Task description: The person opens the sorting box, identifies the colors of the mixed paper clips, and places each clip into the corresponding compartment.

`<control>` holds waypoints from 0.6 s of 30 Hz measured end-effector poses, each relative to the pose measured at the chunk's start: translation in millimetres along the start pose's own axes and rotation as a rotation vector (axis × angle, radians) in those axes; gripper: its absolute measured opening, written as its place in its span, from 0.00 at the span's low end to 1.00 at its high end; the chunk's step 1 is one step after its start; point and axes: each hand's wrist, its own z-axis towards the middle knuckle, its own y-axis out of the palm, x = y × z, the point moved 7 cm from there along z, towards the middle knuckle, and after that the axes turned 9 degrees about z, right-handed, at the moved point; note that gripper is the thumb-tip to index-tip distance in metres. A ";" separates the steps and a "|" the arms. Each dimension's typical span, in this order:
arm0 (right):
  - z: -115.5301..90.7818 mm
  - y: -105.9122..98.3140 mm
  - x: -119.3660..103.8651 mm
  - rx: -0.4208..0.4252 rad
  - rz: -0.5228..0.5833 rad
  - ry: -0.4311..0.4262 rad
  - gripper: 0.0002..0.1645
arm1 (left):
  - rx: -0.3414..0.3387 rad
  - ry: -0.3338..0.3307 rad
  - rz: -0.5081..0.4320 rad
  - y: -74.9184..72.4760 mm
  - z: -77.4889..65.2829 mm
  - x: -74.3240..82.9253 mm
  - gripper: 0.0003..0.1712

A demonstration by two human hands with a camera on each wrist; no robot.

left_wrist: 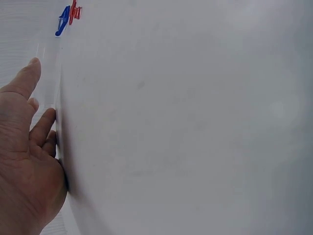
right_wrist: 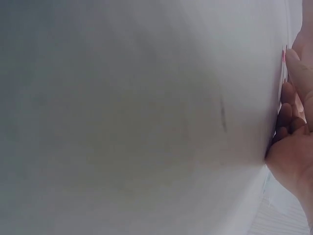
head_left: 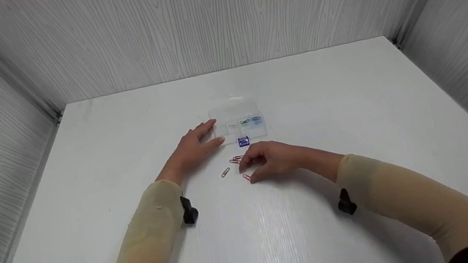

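A clear compartment box [head_left: 226,139] lies on the table, its lid raised at the back and a blue latch [head_left: 243,141] at its front. My left hand [head_left: 195,149] rests at the box's left side, fingers extended, thumb at the near left corner. Green paper clips [head_left: 244,121] and blue paper clips [head_left: 256,119] sit in separate compartments. My right hand [head_left: 273,158] is low over the table, thumb and forefinger apart, with the thumb tip right at a red paper clip [head_left: 246,177]. Several other red clips [head_left: 235,160] lie just beyond the forefinger.
A single paper clip [head_left: 225,172] lies to the left of the red ones. The white table [head_left: 325,90] is bounded by grey wood-grain panels [head_left: 217,22] at the back and on both sides. Black clip-like pieces [head_left: 189,211] hang from both sleeves.
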 end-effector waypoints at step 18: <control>-0.7 2.2 -6.1 -0.013 -0.071 -0.041 0.17 | 0.000 -0.008 -0.002 0.2 -0.7 0.0 0.44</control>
